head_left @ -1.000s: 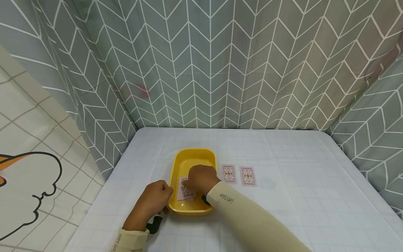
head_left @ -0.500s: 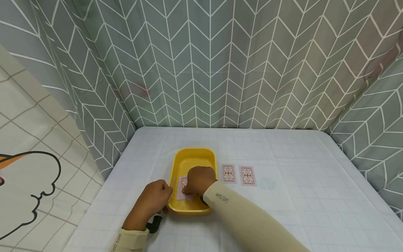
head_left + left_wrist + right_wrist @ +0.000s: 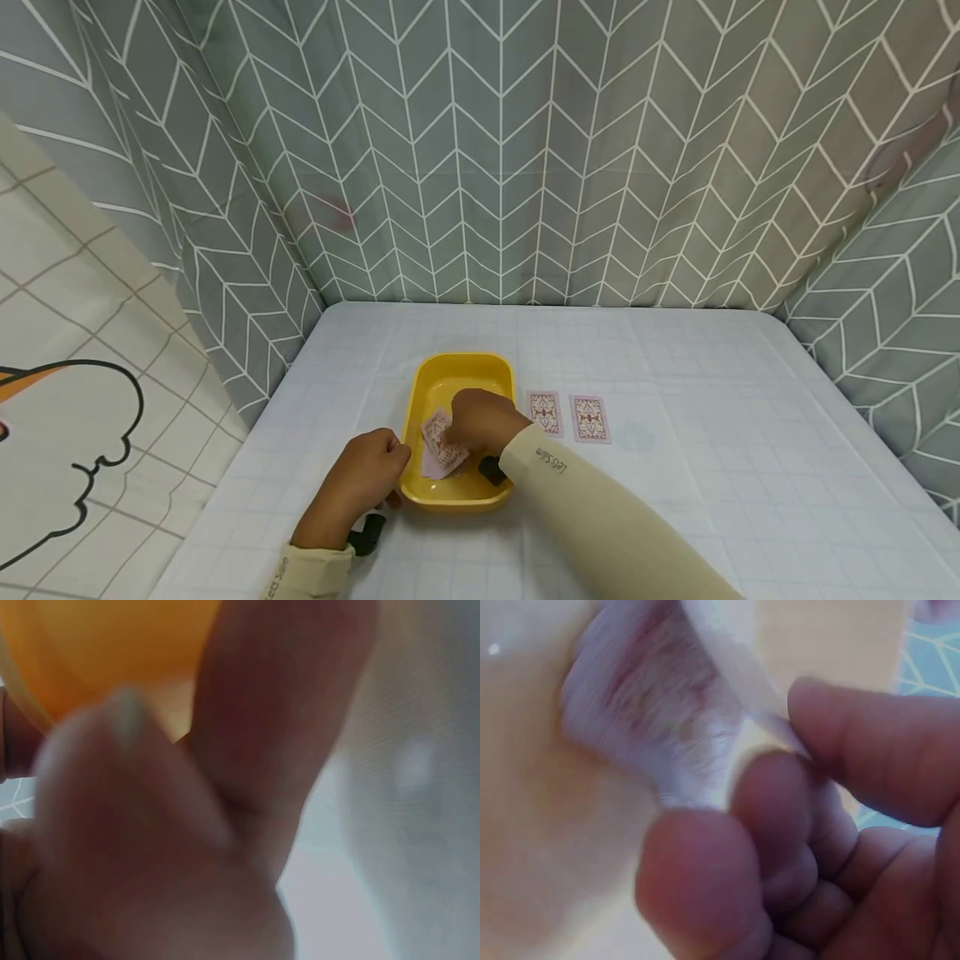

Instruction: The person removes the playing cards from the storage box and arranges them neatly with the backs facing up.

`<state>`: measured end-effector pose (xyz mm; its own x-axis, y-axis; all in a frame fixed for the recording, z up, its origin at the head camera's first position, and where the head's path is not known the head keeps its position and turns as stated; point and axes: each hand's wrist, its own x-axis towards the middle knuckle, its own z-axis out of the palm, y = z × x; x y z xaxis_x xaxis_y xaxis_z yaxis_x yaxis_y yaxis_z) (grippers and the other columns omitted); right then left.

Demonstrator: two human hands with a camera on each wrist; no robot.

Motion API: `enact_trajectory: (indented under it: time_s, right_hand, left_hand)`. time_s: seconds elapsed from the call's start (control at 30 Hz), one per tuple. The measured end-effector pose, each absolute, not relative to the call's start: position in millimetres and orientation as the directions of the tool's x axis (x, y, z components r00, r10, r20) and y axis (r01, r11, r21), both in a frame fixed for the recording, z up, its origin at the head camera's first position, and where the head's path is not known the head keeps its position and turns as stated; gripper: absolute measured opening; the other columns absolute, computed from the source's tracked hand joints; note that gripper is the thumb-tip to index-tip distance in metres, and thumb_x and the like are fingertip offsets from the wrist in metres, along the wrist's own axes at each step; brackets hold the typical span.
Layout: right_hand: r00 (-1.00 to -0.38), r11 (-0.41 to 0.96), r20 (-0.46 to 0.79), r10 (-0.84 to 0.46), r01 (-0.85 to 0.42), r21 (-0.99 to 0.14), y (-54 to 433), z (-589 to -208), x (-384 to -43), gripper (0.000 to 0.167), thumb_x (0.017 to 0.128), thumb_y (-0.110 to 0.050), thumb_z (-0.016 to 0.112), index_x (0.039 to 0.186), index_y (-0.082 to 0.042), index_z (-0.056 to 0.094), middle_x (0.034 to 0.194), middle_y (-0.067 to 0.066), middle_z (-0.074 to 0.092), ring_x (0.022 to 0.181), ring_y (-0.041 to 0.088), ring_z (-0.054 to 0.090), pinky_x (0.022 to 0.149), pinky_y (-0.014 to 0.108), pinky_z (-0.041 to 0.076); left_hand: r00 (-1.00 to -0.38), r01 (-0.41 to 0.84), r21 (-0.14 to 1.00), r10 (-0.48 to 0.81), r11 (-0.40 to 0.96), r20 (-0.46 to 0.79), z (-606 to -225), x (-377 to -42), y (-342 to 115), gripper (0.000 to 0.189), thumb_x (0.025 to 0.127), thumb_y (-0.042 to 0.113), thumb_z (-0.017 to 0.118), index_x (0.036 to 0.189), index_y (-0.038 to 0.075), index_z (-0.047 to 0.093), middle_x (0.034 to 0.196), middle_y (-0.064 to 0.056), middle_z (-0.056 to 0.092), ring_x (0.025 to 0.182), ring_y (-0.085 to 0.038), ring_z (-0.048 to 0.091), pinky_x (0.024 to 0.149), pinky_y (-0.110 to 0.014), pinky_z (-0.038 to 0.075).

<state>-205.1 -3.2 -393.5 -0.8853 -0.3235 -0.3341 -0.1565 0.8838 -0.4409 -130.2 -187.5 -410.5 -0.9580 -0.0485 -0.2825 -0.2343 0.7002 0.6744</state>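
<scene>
A yellow tray point(image 3: 459, 505) stands on the table with red-and-white patterned playing cards in it. My right hand point(image 3: 482, 421) is over the tray and pinches a playing card point(image 3: 441, 435), tilted above the other cards point(image 3: 432, 467). In the right wrist view, the card point(image 3: 739, 667) runs between the thumb and the curled fingers, with blurred cards point(image 3: 660, 697) behind it. At the tray's left rim my left hand point(image 3: 365, 468) has curled fingers. Its thumb and a finger grip the yellow wall point(image 3: 97, 645) in the left wrist view.
Two playing cards lie face down on the white table to the right of the tray, one nearer point(image 3: 544, 413) and one farther out point(image 3: 591, 419). A grey chevron curtain point(image 3: 502, 167) hangs behind the table's back edge.
My right hand has lifted a card from the pile in the tray and turned it at a slant. The left hand stays at the tray's rim.
</scene>
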Motion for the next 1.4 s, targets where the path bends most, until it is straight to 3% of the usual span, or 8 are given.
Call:
enact_trajectory:
  time_s: [0.23,0.6,0.77,1.1,1.4]
  right_hand:
    - [-0.864,0.862,-0.371,-0.340,-0.128,-0.490,6,-373,-212,0.036,0.102,-0.037,0.072,0.079,-0.011,0.070,0.065,0.003,0.060,0.055,0.017,0.057,0.053,0.030,0.044]
    - [-0.886,0.794,-0.338,-0.318,-0.054,-0.605,41,-350,-218,0.028,0.103,-0.034,0.071,0.091,-0.009,0.071,0.079,0.008,0.063,0.069,0.027,0.068,0.061,0.033,0.051]
    - [-0.904,0.772,-0.307,-0.298,-0.039,-0.634,65,-344,-221,0.027,0.104,-0.032,0.069,0.092,-0.008,0.072,0.084,0.008,0.067,0.068,0.025,0.066,0.059,0.030,0.050]
    - [-0.934,0.773,-0.250,-0.256,-0.042,-0.633,116,-336,-225,0.038,0.106,-0.035,0.065,0.081,-0.007,0.065,0.073,0.010,0.064,0.066,0.024,0.059,0.058,0.032,0.041]
    - [-0.937,0.758,-0.257,-0.235,-0.012,-0.653,160,-340,-227,0.040,0.107,-0.036,0.063,0.082,-0.005,0.062,0.070,0.008,0.061,0.068,0.024,0.056,0.060,0.033,0.040]
  left_hand:
    - [-0.960,-0.225,0.679,-0.039,0.699,-0.278,-412,-131,-188,0.023,0.102,0.023,0.051,0.089,0.006,0.059,0.072,-0.009,0.065,0.057,-0.024,0.064,0.052,-0.035,0.051]
    - [-0.962,-0.222,0.683,-0.042,0.696,-0.269,-412,-130,-188,0.025,0.103,0.023,0.049,0.092,0.005,0.061,0.073,-0.009,0.065,0.057,-0.024,0.064,0.052,-0.035,0.051]
    - [-0.957,-0.235,0.675,-0.043,0.699,-0.288,-412,-132,-188,0.026,0.104,0.025,0.050,0.093,0.005,0.062,0.075,-0.008,0.065,0.060,-0.024,0.064,0.054,-0.035,0.052]
    - [-0.951,-0.244,0.664,-0.042,0.706,-0.305,-413,-135,-190,0.027,0.105,0.027,0.049,0.096,0.006,0.064,0.077,-0.008,0.066,0.061,-0.023,0.065,0.055,-0.035,0.052]
    - [-0.948,-0.252,0.663,-0.044,0.705,-0.314,-413,-134,-189,0.027,0.105,0.026,0.049,0.095,0.006,0.063,0.077,-0.008,0.066,0.062,-0.024,0.065,0.055,-0.035,0.052]
